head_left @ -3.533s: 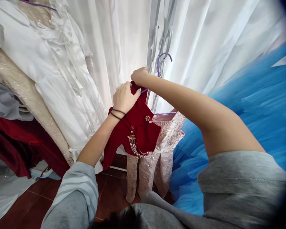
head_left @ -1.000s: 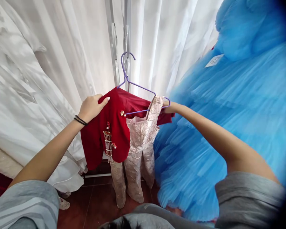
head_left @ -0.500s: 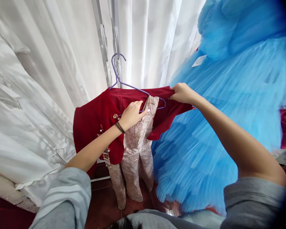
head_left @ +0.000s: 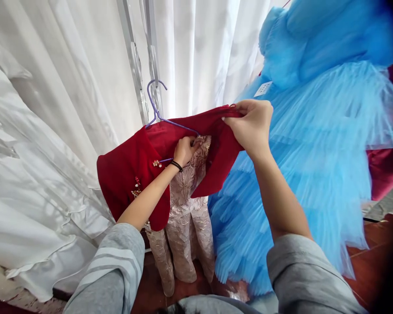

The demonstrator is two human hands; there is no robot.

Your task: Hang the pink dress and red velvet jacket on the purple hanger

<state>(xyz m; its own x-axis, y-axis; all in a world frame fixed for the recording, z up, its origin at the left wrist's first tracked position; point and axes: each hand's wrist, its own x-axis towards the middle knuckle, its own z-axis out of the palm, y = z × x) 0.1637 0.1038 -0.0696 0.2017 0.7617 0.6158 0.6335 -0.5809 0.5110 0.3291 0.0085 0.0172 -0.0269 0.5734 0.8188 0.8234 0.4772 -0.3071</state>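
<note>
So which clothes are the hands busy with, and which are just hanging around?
Busy with:
- red jacket, pinched by the right hand
- pink brocade outfit, touched at the top by the left hand
- purple hanger carrying both

Just hanging around:
- blue tulle dress
- white gown
- white curtain

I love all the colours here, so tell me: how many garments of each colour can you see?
Red: 2, the jacket held by both hands, and a cloth at the right edge
Pink: 1, the trousers
Blue: 1, the tulle dress
White: cannot tell apart
Total counted: 4
</note>
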